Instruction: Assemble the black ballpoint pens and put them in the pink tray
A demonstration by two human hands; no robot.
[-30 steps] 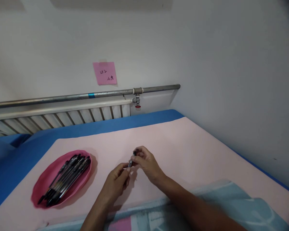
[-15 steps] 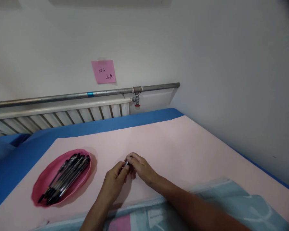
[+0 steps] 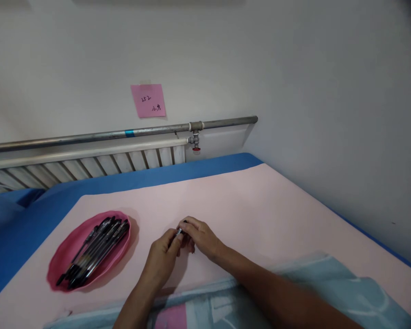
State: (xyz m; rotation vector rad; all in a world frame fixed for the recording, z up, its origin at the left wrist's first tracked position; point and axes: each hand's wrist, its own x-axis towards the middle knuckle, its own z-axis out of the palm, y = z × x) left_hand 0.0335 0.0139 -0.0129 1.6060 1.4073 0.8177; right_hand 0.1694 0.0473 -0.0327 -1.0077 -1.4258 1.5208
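My left hand (image 3: pixel 162 256) and my right hand (image 3: pixel 201 237) meet over the pink sheet, fingertips close together. Between them is a pen (image 3: pixel 179 231), of which only a short shiny stretch and a dark end show; the fingers hide the rest. The left thumb and fingers pinch its lower part, while the right fingers close round the upper, dark end. Left of my hands, a pink oval basket (image 3: pixel 53 260) with a wavy rim holds several clear-barrelled pens (image 3: pixel 99 249) with black caps, lying in one slanted bunch.
The pink sheet (image 3: pixel 233 205) lies over a blue surface (image 3: pixel 178 172). A light-blue patterned cloth (image 3: pixel 329 278) is bunched along the near edge. Behind are a white radiator (image 3: pixel 119 161), a metal pipe (image 3: pixel 106 135) and a pink note (image 3: pixel 149 100) on the wall. Another wall borders the right side.
The fingers have shifted slightly around the pen, and its dark end now shows more clearly above the right fingertips. The basket of pens stays in place; the view has moved a little.
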